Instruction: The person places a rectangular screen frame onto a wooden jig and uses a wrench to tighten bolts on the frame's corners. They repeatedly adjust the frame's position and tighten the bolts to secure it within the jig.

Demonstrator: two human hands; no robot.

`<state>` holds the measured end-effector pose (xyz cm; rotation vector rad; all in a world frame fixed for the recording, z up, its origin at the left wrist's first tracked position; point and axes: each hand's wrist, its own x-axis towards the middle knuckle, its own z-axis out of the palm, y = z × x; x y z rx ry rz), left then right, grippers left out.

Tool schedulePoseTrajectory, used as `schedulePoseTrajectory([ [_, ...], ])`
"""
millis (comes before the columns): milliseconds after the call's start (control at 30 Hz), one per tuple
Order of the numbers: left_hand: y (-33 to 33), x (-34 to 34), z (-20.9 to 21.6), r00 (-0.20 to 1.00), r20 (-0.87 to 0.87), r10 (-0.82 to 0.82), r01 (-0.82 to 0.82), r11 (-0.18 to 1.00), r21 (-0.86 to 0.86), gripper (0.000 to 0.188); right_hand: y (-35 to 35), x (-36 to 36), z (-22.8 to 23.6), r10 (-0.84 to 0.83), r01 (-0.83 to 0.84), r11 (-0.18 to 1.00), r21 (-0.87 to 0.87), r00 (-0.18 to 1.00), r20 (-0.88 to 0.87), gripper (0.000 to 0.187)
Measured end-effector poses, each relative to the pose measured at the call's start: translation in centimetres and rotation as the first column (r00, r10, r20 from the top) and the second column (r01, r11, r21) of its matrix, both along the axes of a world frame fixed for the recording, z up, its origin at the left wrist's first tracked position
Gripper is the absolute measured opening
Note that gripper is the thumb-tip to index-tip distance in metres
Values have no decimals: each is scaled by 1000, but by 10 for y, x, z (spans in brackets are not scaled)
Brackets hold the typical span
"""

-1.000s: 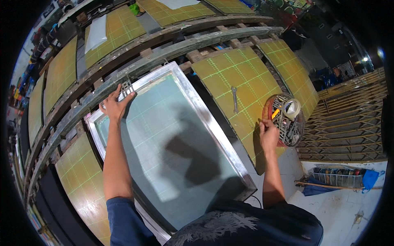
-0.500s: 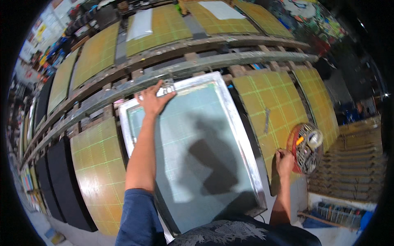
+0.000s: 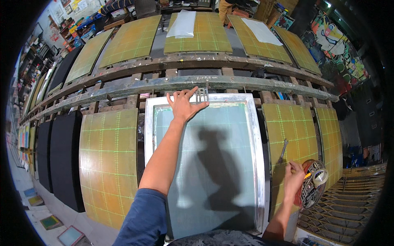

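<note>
A screen printing frame with a pale metal border (image 3: 257,164) and a blue-grey mesh lies in front of me. My left hand (image 3: 184,107) spreads over its far edge, holding a slotted metal bracket (image 3: 202,95) between forefinger and thumb. Over the yellow board to the right, my right hand (image 3: 293,180) has its fingertips pinched together; what they hold, if anything, is too small to make out. Just beyond those fingers a wrench (image 3: 283,151) rests on the board. Beside the hand stands a round red container (image 3: 304,201) of metal hardware, with a tape roll (image 3: 320,177) on top.
A long metal rail (image 3: 156,85) runs across beyond the frame. Gridded yellow boards (image 3: 108,160) flank it, and more line the far side, two carrying white sheets (image 3: 182,23). Black boards (image 3: 65,160) stand at left. A person's legs (image 3: 225,10) show at the back.
The view has swung and levelled, so the frame now looks straight. My right hand is slightly nearer the wrench, still pinched. My left hand keeps its place at the bracket.
</note>
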<state>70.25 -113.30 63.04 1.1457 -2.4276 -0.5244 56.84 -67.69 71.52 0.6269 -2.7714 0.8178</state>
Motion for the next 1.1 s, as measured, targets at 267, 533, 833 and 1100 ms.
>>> schedulePoseTrajectory([
  [267,-3,5,-5,1000,2,20,-19,999,-46,94,-270,-7,-49,687,-566,669,-482,718,111,16],
  [533,2,0,-5,998,-62,-2,-4,996,-93,84,-370,-33,-75,780,-721,616,-317,615,117,19],
  [833,6,1,-7,997,-78,12,-23,990,-139,83,-372,-40,-86,810,-761,570,-310,584,55,20],
  [1100,4,1,-6,999,-49,13,-20,990,-143,84,-375,-41,-83,794,-731,598,-328,595,122,22],
])
